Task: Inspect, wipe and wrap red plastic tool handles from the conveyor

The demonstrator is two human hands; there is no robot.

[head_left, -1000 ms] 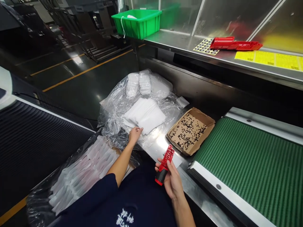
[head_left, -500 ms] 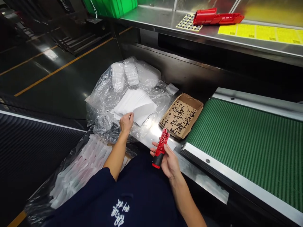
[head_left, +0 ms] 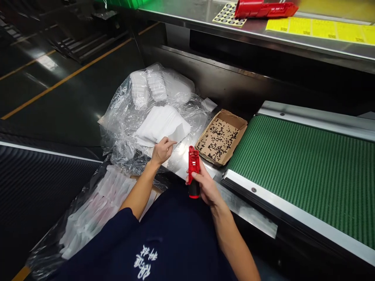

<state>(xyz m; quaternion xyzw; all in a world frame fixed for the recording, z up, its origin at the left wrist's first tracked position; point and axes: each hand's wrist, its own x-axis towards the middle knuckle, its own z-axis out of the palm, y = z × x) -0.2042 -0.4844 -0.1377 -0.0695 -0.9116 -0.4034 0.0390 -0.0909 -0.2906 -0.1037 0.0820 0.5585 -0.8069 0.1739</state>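
My right hand [head_left: 206,183] is wrapped round a red and black plastic part [head_left: 193,166], held upright with its red end up. My left hand [head_left: 163,150] is closed on the near edge of a white foam sheet [head_left: 176,134], whose corner lifts off the fanned stack of white sheets [head_left: 159,121]. That stack lies on clear plastic wrap [head_left: 117,132]. Right of the stack, a shallow cardboard box [head_left: 220,141] holds many small black pieces.
A green ribbed conveyor belt [head_left: 304,168] fills the right side. Red parts [head_left: 266,9], a round-sticker sheet [head_left: 230,15] and yellow labels [head_left: 310,28] lie on the upper shelf. Wrapped pieces [head_left: 99,207] are piled at the lower left.
The red and black part has turned more upright and moved slightly left and up in my right hand. My left hand has shifted right, and the sheet's corner is now raised.
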